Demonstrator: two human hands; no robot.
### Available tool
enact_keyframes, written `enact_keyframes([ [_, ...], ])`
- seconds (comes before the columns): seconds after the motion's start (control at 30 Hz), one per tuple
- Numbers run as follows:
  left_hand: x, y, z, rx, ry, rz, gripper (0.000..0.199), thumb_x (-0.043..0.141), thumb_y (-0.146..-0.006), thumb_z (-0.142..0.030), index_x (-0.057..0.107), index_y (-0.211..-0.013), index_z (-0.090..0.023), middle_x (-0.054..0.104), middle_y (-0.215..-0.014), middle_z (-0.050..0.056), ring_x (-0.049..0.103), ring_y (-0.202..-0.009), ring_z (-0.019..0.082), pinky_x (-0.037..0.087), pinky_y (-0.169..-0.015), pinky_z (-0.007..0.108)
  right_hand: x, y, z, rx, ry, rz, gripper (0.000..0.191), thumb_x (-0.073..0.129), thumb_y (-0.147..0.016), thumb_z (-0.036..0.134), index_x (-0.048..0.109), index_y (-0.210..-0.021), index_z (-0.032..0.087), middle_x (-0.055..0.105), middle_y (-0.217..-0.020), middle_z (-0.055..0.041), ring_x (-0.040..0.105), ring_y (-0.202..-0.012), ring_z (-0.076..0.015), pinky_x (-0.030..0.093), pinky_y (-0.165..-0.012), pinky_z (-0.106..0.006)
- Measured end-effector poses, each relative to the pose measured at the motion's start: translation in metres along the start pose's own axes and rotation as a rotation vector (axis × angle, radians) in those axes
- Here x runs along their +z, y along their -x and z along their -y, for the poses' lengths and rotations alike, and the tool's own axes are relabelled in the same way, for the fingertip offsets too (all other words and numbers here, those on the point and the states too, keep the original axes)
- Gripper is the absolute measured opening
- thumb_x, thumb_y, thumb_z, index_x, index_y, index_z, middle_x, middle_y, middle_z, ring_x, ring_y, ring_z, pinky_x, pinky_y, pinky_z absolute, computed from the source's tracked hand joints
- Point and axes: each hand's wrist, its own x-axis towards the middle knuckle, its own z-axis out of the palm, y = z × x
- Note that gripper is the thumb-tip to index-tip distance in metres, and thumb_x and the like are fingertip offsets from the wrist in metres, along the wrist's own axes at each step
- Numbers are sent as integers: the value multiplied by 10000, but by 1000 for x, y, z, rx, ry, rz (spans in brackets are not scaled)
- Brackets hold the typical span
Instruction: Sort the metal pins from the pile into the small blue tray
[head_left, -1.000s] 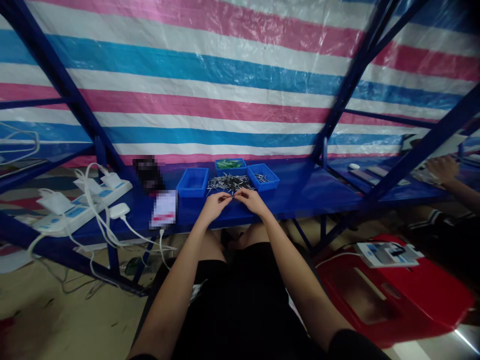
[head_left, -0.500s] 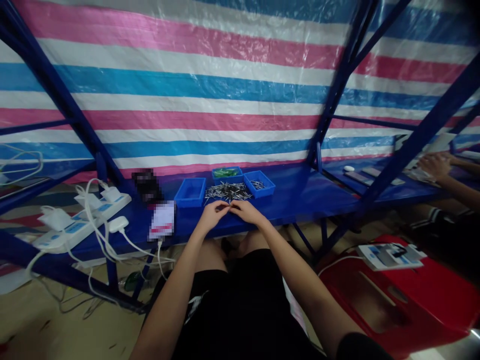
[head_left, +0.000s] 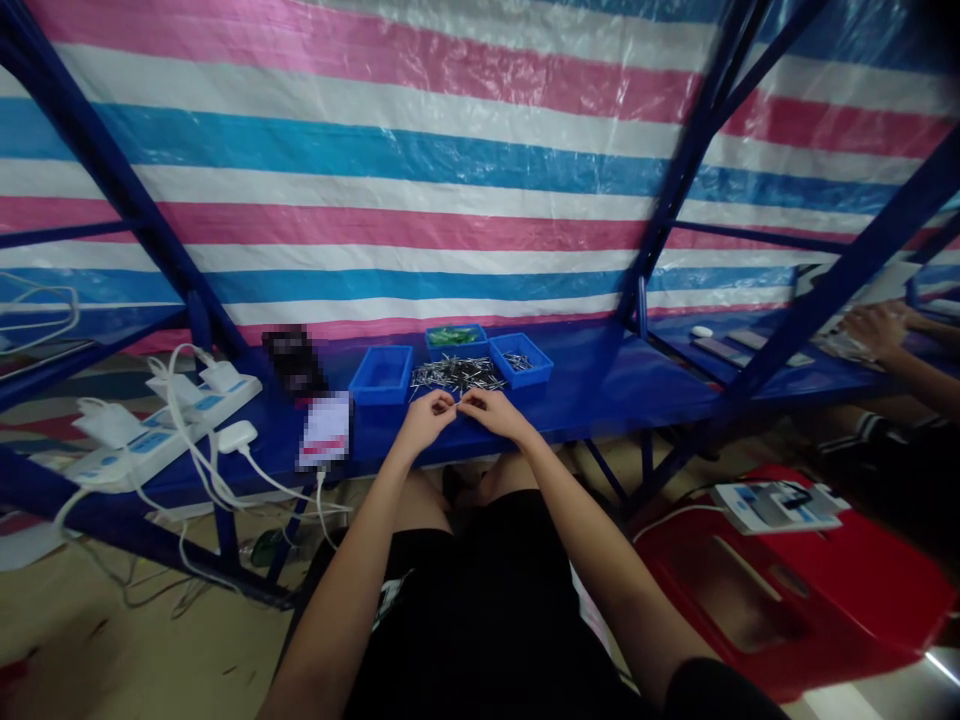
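My left hand (head_left: 430,418) and my right hand (head_left: 487,412) meet fingertip to fingertip just in front of a loose pile of thin metal and black pieces (head_left: 457,374). Both are closed in a pinch, and whatever lies between the fingers is too small to make out. Behind the pile stands a blue bin with green items (head_left: 454,337). To its right, another blue bin (head_left: 534,376) holds some thin metal pieces. The blue bin on the left (head_left: 382,385) shows a bare floor.
A white power strip (head_left: 161,440) with chargers and cables lies on the left, near a blurred-out phone-like device (head_left: 325,430) on a cable. Blue steel posts (head_left: 667,220) frame the bench (head_left: 615,385). A red stool (head_left: 840,590) stands at right; another person's hand (head_left: 877,328) is beyond.
The view has shifted slightly. My hands stay together in front of the pile, with the fingers adjusted a little; the bins have not moved on the bench.
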Motion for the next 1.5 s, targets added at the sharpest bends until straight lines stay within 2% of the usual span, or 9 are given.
enact_keyframes([
  [0.27,-3,2,-6,47,9,53,283,528,-784,-389,636,-911,-162,664,-902,55,604,-804,178,460,-762,284,-3,-2,-1,-18,-91,-6,248,458,-851,368,610,-814,176,596,-743,0,526,-673,-115,397,-674,-231],
  [0.6,-6,1,-6,14,31,-18,296,599,-736,-397,665,-900,-160,682,-909,70,613,-829,200,464,-774,302,-2,-2,0,0,-47,-21,258,437,-861,358,613,-810,177,585,-712,4,517,-658,-115,389,-663,-228],
  [0.77,-5,1,-7,18,54,-19,271,575,-755,-382,652,-888,-159,674,-922,73,609,-861,204,469,-798,317,-3,-2,1,-14,-45,67,263,444,-857,363,613,-786,175,589,-701,6,521,-666,-116,398,-675,-230],
  [0.97,-2,0,-4,-10,32,24,247,538,-777,-379,617,-853,-157,668,-815,55,622,-786,188,473,-746,297,-2,-5,-9,77,-228,-77,287,508,-813,372,578,-1019,185,627,-828,-13,566,-702,-121,443,-685,-244],
  [1.03,-2,0,-2,7,-49,49,236,537,-779,-371,637,-851,-170,672,-817,52,618,-757,186,466,-728,291,-1,-5,-13,72,-207,-74,270,542,-788,363,589,-991,191,625,-801,-5,569,-705,-125,443,-687,-245],
  [1.17,-3,0,0,51,-172,0,256,529,-789,-373,665,-895,-184,674,-885,64,604,-822,209,445,-768,312,1,-5,-16,80,-158,-127,207,538,-787,356,609,-886,188,629,-789,-4,570,-711,-125,434,-701,-247],
  [1.3,-4,-1,2,101,-217,4,264,501,-811,-367,674,-902,-189,672,-913,66,593,-863,218,427,-810,329,5,-3,-9,51,-97,-127,202,527,-796,357,609,-867,187,630,-774,-2,566,-702,-127,423,-688,-243],
  [1.4,-4,-2,3,82,-174,-32,292,468,-832,-373,666,-929,-182,668,-943,71,595,-879,211,431,-819,323,-5,-4,-1,-1,-9,-127,198,501,-818,351,614,-841,189,639,-783,-4,564,-707,-130,413,-687,-240],
  [1.5,-3,-3,4,9,-66,-83,333,461,-834,-389,634,-1011,-166,666,-943,77,607,-851,200,456,-782,308,-43,-12,1,-3,145,-251,203,491,-830,342,616,-819,183,646,-800,-22,560,-731,-141,394,-685,-241],
])
